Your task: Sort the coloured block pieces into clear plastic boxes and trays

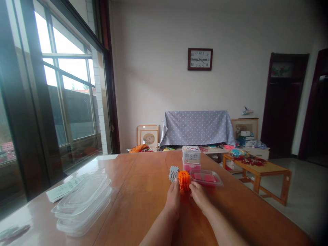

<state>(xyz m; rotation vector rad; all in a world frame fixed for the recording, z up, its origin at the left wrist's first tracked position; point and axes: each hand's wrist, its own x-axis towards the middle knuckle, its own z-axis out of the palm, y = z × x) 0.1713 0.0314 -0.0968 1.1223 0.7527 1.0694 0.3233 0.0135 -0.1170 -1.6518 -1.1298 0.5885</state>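
Observation:
In the head view, a stack of orange notched plastic pieces [184,181] sits between my two hands on the wooden table. My left hand [173,196] is closed against its left side. From the right, my right hand [198,194] grips the same stack with bent fingers. A similar grey notched stack [174,173] stands just beyond my left fingertips. Behind my right hand lies a clear plastic container [206,177] with something pink-red in or under it.
Clear plastic lids or trays [83,201] are piled at the left, partly over a printed paper sheet [64,189]. A white patterned box [191,155] rests on a pink container [191,166] beyond the stacks. A low wooden table [266,171] stands beyond the right edge.

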